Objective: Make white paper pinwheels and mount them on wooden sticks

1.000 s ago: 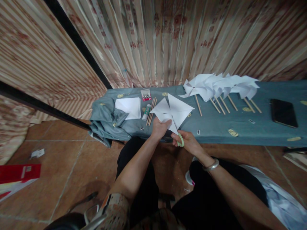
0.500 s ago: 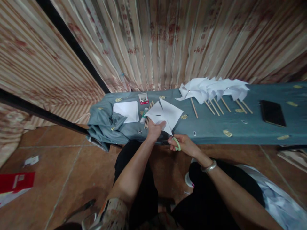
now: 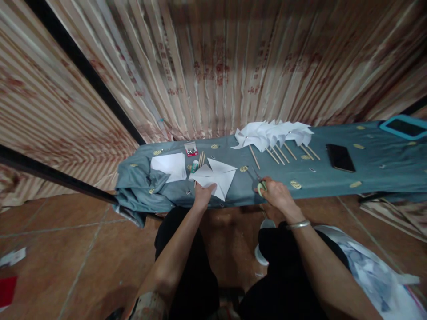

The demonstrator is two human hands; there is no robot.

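Note:
My left hand (image 3: 203,194) pinches the lower edge of a white paper square (image 3: 220,174) with slits cut in from its corners. It hovers over the near part of the cloth-covered table. My right hand (image 3: 276,194) grips the green handles of a pair of scissors (image 3: 262,187), its blades pointing up and left over the cloth, apart from the paper. Behind the cut paper are several wooden sticks (image 3: 201,158) and a glue stick (image 3: 195,166), both partly covered. A stack of white paper (image 3: 169,167) lies to the left.
Several paper pinwheels (image 3: 267,134) on sticks lie in an overlapping row at the back. A small red-and-white box of pins (image 3: 191,150) stands behind the sticks. Farther right are a black phone (image 3: 340,158) and a blue-framed tablet (image 3: 405,127). A plastic bag (image 3: 370,271) sits on the floor at right.
My right hand with the scissors has moved away from the paper, to the right and onto the table. The left hand still holds the cut square. The view has shifted to the right.

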